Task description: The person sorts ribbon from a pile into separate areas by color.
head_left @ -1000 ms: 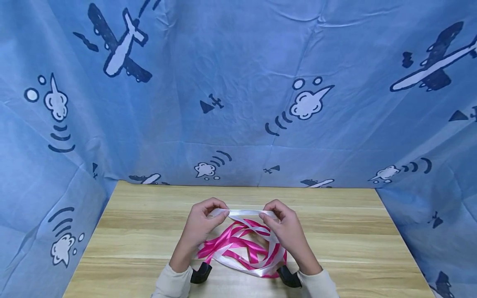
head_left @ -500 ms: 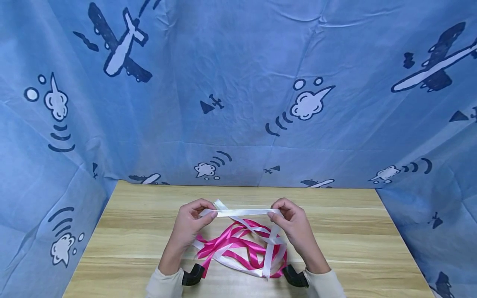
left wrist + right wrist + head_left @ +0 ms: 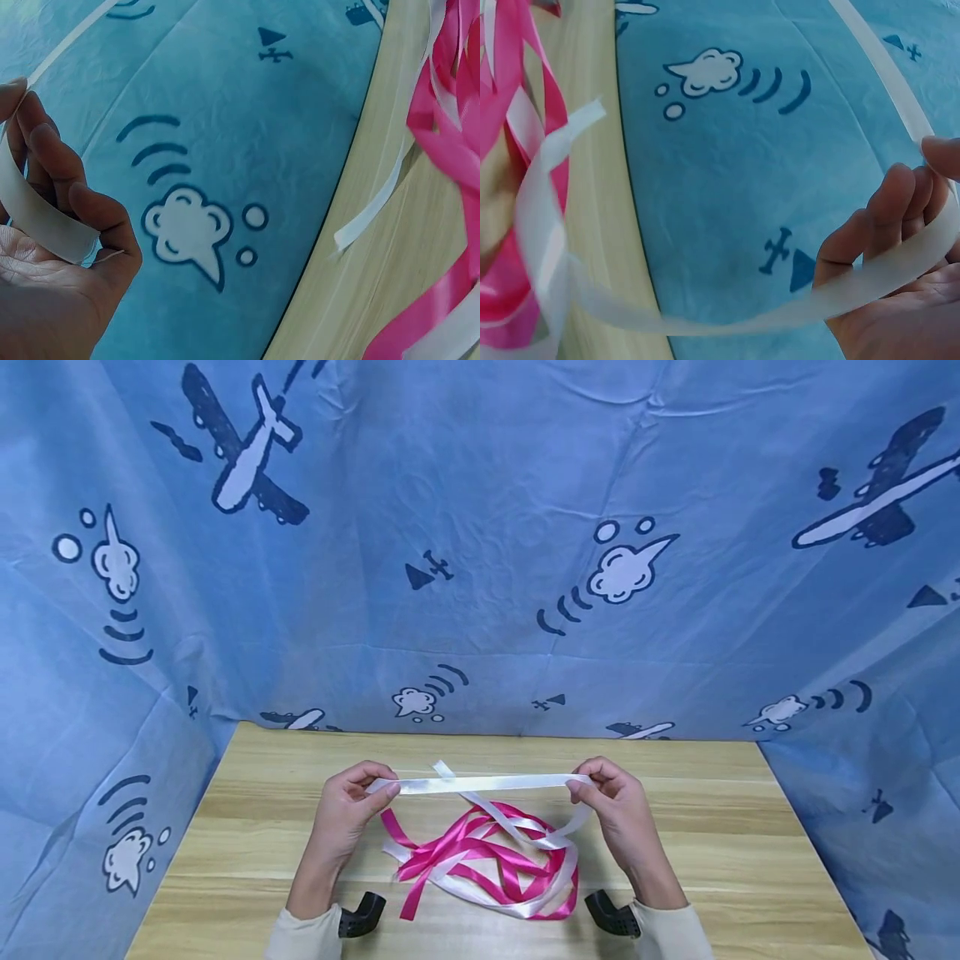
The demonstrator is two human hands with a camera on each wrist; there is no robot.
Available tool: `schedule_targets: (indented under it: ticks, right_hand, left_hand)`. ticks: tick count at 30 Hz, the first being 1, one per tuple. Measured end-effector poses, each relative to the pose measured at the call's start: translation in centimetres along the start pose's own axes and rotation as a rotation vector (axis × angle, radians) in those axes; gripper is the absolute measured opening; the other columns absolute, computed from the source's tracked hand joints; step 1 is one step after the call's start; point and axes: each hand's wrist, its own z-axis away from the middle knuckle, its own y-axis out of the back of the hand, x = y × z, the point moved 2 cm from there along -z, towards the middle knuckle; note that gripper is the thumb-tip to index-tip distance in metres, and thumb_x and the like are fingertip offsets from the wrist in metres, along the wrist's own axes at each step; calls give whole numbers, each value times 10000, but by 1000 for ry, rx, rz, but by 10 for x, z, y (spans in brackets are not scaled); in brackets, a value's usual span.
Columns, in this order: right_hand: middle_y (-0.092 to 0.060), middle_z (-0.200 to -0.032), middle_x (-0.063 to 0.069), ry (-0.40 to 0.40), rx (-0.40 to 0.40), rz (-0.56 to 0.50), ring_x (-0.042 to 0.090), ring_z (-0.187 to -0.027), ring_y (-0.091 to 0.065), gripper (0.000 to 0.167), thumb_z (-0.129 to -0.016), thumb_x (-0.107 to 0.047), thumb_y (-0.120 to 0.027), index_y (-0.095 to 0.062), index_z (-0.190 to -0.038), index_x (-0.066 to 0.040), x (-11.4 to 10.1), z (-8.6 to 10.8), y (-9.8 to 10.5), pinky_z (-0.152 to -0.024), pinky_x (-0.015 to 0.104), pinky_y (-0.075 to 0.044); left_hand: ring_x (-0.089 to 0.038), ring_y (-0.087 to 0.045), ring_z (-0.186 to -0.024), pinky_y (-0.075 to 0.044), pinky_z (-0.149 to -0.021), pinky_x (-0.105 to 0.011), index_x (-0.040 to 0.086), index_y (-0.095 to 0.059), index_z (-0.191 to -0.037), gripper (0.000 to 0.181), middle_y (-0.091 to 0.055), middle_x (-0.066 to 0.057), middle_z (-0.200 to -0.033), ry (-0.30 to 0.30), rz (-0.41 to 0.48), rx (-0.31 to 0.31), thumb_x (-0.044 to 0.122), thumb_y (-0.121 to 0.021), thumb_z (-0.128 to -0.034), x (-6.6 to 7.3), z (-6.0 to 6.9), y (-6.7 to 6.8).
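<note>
A blue cloth point(image 3: 480, 460) hangs behind the wooden table point(image 3: 225, 835) and down both its sides; printed airplanes point(image 3: 243, 472) in navy and white are scattered over it, along with white puffs point(image 3: 621, 573) outlined in dark blue and curved strokes point(image 3: 126, 661) near them; creases and soft folds run through the fabric; the tabletop is pale yellow-tan, its grain streaking from side to side, its far edge straight; light falls softly, leaving a whitish sheen on the near middle of the wood.
</note>
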Motion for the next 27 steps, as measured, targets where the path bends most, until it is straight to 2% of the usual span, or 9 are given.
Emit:
schedule_targets:
  ticks: [6, 12, 17, 22, 27]
  right_hand:
    - [-655, -866, -57, -8, 45, -31, 82, -757, -627, 177, -979, 57, -650, -659, -880, -91, 0, 1, 14, -788, 216, -553]
    - [-672, -871, -64, -6, 82, -63, 86, -761, -637, 153, -996, 58, -627, -656, -898, -56, 0, 5, 30, -739, 217, -549]
    - [-667, -821, -47, -4, 123, -66, 101, -768, -627, 157, -1011, 39, -618, -649, -897, -64, 0, 8, 45, -767, 232, -523]
    - [-652, -851, -43, 0, 147, -95, 102, -779, -620, 163, -1023, 24, -613, -649, -893, -69, 0, 9, 58, -778, 230, -540]
    - [-644, -898, -40, 24, 161, -145, 104, -772, -625, 184, -1026, 41, -597, -664, -899, -73, 0, 12, 63, -765, 224, -551]
  left_hand:
    - [-74, -599, -768, -527, -652, -181, -82, -699, -980, 122, -686, 25, -903, 0, 15, 47, -11, -771, -912, 2, 2, 15]
    - [-55, -587, -741, -510, -638, -176, -118, -681, -993, 160, -687, 34, -895, -1, 47, 75, -5, -768, -921, 3, 3, 29]
    - [-45, -606, -740, -517, -642, -170, -45, -713, -954, 48, -696, 41, -890, -16, 72, 104, -55, -744, -919, 5, 2, 40]
    - [-49, -644, -774, -559, -687, -180, 39, -734, -930, 122, -704, 42, -904, -42, 97, 102, -82, -720, -925, 5, 2, 48]
    - [-50, -654, -786, -581, -722, -183, 51, -737, -928, 151, -700, 41, -919, -42, 133, 114, -97, -706, -929, 4, 2, 55]
